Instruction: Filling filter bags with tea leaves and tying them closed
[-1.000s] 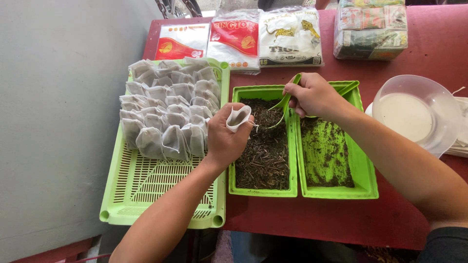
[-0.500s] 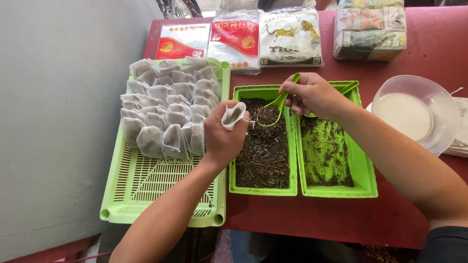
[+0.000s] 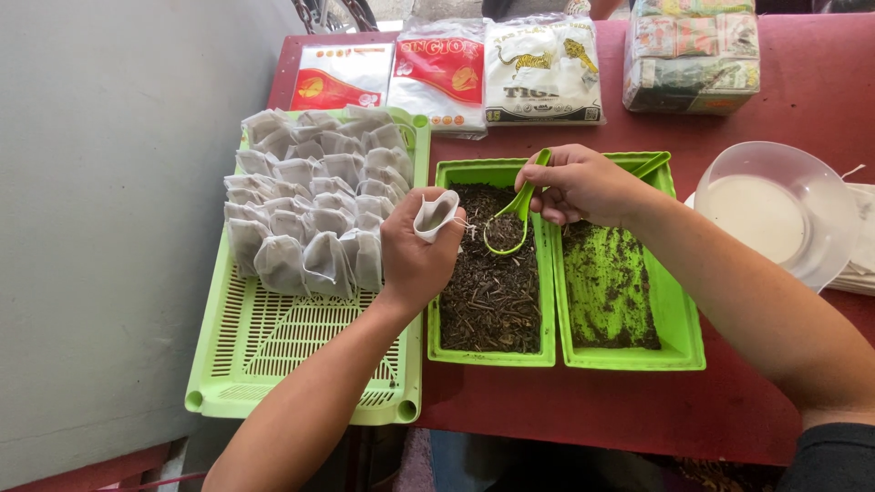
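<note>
Pinched between thumb and fingers of our left hand [image 3: 415, 255], the small white filter bag [image 3: 436, 213] stands mouth-up and open near the middle of the frame, just above the hand and at the left rim of the green tray of dark loose tea [image 3: 492, 273]. Our right hand [image 3: 579, 187] closes on the handle of a green scoop [image 3: 510, 219], whose bowl hangs just right of the bag, close but apart from it; it seems to carry some tea, though we cannot tell for sure. Right of that tray, touching it, sits a second green tray [image 3: 629, 292] with a thin scatter of leaf. To the left, a slatted green basket [image 3: 273, 346] holds rows of filled white bags [image 3: 310, 200]. Printed packets [image 3: 456, 73] lie along the top, and a clear plastic bowl [image 3: 775, 214] sits at the right.
</note>
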